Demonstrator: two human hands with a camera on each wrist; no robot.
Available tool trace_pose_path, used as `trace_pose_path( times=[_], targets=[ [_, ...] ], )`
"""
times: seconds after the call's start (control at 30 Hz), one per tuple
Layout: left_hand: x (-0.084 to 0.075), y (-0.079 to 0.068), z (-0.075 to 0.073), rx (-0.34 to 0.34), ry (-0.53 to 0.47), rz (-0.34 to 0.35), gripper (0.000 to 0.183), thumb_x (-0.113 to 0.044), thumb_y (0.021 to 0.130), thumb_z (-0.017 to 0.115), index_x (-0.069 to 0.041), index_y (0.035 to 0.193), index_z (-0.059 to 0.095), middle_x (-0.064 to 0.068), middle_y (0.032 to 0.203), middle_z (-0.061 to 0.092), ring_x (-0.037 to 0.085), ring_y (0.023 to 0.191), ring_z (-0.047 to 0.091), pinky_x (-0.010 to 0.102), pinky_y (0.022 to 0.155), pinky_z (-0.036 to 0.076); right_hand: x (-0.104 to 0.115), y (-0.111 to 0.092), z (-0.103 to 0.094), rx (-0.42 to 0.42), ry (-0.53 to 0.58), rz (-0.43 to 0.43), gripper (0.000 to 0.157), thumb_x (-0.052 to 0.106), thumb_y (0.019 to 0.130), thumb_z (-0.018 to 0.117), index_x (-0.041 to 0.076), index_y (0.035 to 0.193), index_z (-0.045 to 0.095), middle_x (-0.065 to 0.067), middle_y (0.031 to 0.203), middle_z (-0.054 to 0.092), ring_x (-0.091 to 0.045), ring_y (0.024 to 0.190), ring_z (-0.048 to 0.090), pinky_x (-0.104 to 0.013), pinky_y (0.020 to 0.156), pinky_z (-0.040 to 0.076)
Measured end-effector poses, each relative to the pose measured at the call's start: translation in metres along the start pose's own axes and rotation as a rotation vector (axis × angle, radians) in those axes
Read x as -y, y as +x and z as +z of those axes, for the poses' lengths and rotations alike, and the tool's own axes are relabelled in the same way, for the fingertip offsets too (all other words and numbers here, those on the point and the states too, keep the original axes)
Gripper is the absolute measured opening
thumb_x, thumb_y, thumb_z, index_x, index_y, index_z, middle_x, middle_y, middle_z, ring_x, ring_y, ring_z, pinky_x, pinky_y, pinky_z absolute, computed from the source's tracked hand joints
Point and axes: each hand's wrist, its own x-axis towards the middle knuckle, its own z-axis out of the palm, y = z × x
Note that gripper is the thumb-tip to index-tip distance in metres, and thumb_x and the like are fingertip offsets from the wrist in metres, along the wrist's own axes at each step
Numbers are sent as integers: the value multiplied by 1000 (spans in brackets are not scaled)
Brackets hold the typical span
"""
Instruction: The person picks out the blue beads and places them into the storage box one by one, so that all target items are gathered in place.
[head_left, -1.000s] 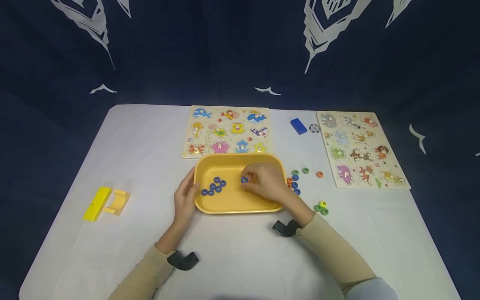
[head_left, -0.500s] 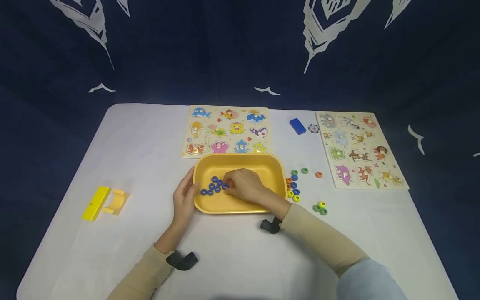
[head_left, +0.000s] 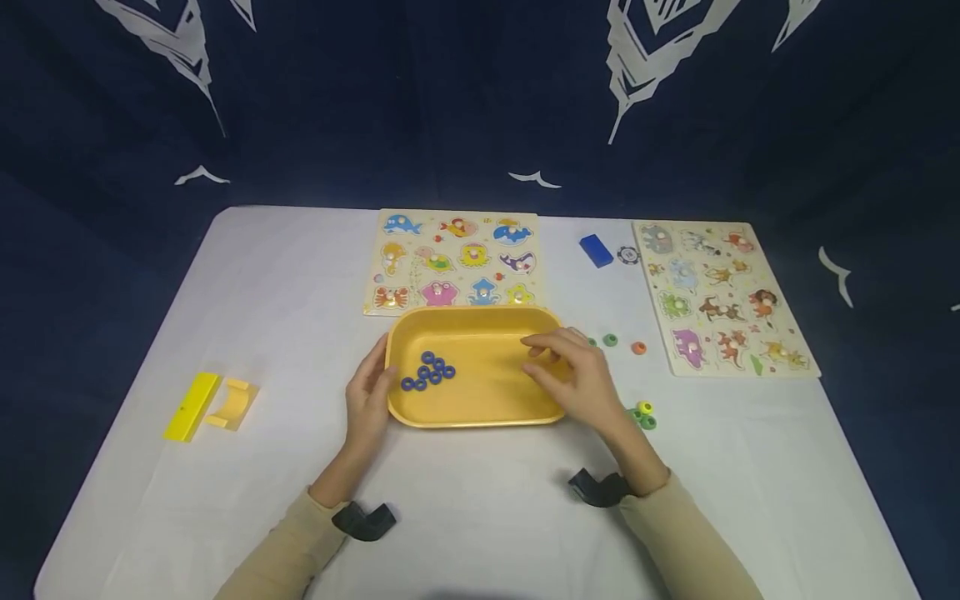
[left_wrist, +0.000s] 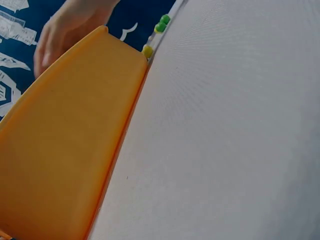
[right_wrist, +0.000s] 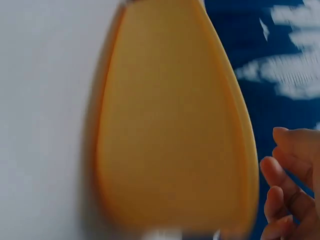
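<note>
A yellow plastic tray (head_left: 487, 414) lies in the middle of the table. Several blue ring-shaped beads (head_left: 436, 377) sit together in its left half. My left hand (head_left: 369, 400) holds the tray by its left end, with the thumb at the rim; the other fingers are partly hidden along the outer wall. Over the tray's right end is my right hand (head_left: 581, 383), thumb and fingers apart with nothing between them. The right wrist view shows the right hand's spread fingertips (right_wrist: 272, 167) beside the tray wall (right_wrist: 175, 125).
Green beads (head_left: 611, 340), an orange bead (head_left: 638, 347) and a yellow bead (head_left: 645, 407) lie right of the tray. Behind are a sea-animal puzzle board (head_left: 457, 275), a blue block (head_left: 596, 251), a chip (head_left: 628, 256) and another animal puzzle (head_left: 723, 300). Yellow blocks (head_left: 193, 407) lie left.
My right hand carried a blue bead left, let it go beside the other blue beads, then moved back right with its fingers parted. My left hand has stayed at the tray.
</note>
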Motion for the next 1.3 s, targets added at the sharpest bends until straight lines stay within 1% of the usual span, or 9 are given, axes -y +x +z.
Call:
trace_pose_path(
  times=[0.07,0.17,0.37,0.53,0.7,1.0,1.17,1.23,1.3],
  targets=[
    [5,1,-1,-3,3,1,45,-5,90,45,-18,133,40,-2,136,41,17,118,45,17,95,41,-11,-13,-15,-53,18,36,26,12,73,72,9,98,66,-2,81,62,-18,70,48,-28,54,37],
    [9,1,-2,-4,6,10,44,-8,90,45,-21,132,41,-3,135,42,16,116,46,18,94,43,-30,-32,-32,-109,-15,102,28,3,71,72,6,97,66,-8,80,62,-23,71,47,-30,53,34],
    [7,1,-2,-3,-2,13,44,-7,90,45,-19,132,41,-1,135,43,19,115,47,18,92,44,-57,-60,-48,-164,-94,184,29,-1,71,70,8,98,66,-5,82,63,-18,76,45,-23,57,32],
    [-5,-1,0,-6,-17,1,45,-1,89,44,-9,133,40,6,135,42,24,116,47,15,92,44,-72,-68,-45,-85,-110,255,29,3,74,68,15,101,65,3,89,63,-9,86,45,-19,68,37],
    [-20,-4,3,-9,1,1,44,1,89,43,-1,133,38,11,135,41,28,116,46,14,91,43,-79,-71,-39,7,-133,257,28,3,75,67,16,100,65,4,92,62,-7,91,45,-23,76,39],
    [-21,-4,4,-4,0,9,44,1,89,42,-2,133,38,10,135,42,28,115,46,15,90,44,-80,-71,-38,48,-191,264,27,6,73,70,17,97,65,4,92,62,-10,90,46,-29,77,40],
    [-20,-4,3,-2,3,20,45,0,89,43,-2,133,37,10,135,41,29,115,47,24,91,46,-83,-71,-37,57,-219,250,26,9,71,73,16,95,65,5,90,61,-9,87,48,-26,74,43],
    [-19,-4,3,-3,4,23,45,1,89,43,-1,133,37,11,136,41,29,115,46,24,92,46,-83,-71,-37,58,-228,244,25,10,71,73,15,94,65,5,90,61,-9,86,49,-25,73,43],
    [-16,-3,3,-3,-5,24,45,1,89,43,-2,133,38,11,135,41,27,115,47,20,91,45,-82,-70,-38,54,-233,248,24,11,72,72,15,94,64,4,90,61,-10,85,49,-25,71,43]
  ],
)
